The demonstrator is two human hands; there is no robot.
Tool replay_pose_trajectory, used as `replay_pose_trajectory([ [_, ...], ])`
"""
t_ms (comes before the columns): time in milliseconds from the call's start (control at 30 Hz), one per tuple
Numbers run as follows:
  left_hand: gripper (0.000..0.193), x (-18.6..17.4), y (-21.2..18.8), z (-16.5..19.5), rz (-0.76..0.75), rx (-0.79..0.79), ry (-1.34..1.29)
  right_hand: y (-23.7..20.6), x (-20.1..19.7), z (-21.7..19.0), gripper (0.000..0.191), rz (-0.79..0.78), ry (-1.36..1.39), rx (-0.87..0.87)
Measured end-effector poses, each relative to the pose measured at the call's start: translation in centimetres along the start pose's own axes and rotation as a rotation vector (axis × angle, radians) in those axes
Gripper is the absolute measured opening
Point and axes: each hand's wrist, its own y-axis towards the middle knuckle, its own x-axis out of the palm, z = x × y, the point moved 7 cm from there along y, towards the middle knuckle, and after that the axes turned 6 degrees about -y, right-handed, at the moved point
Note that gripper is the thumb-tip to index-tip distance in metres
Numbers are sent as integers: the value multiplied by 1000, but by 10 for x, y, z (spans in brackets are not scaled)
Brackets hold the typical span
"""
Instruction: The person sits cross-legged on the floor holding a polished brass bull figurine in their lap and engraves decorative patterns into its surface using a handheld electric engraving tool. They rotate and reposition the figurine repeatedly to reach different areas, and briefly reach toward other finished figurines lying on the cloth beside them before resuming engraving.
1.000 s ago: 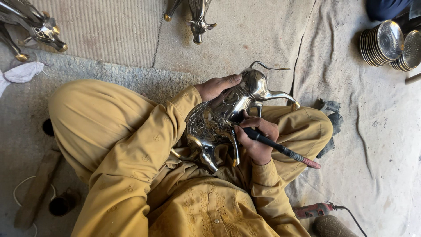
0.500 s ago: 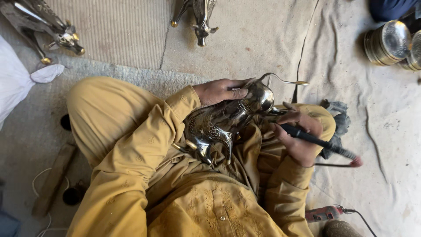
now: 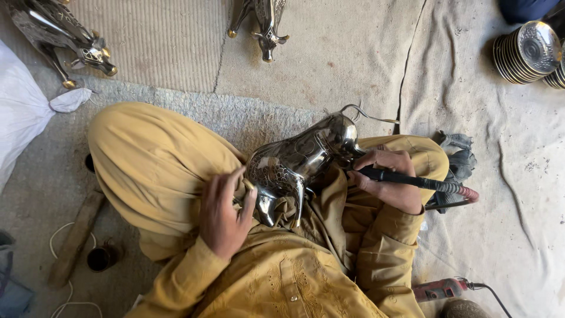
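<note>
Metal bull (image 3: 300, 162) lies across the lap, horns pointing away toward the floor cloth. Left hand (image 3: 223, 212) has its grip closed around the bull's rear leg, steadying it. Right hand (image 3: 388, 179) has its grip pinching a black tool (image 3: 406, 179), tip at the bull's neck. Stacked plates (image 3: 527, 50) sit well apart, top right; another bull (image 3: 265, 23) stands ahead.

- The animal figure (image 3: 306, 162) on your lap is polished metal, glossy, with fine engraved patterning.
- Your tool (image 3: 406, 178) has a matt black grip.
- Your clothing (image 3: 153, 159) is soft, matt mustard cloth.
- The floor covering (image 3: 482, 135) is coarse, dusty fabric.
- The stacked plates (image 3: 527, 53) are shiny embossed metal.
</note>
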Motion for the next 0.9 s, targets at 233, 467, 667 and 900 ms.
replay_pose_trajectory([
  [233, 56, 27, -22, 6, -75, -42, -159, -10, -3, 22, 17, 10, 76, 17],
  [467, 16, 35, 25, 11, 243, -34, -526, -30, -7, 47, 15, 74, 84, -13],
  [667, 4, 29, 117, 29, 350, 243, -443, -64, 16, 30, 17, 263, 369, 46],
  [900, 7, 46, 203, 74, 243, 593, -395, -76, 43, -37, 16, 260, 426, -213],
])
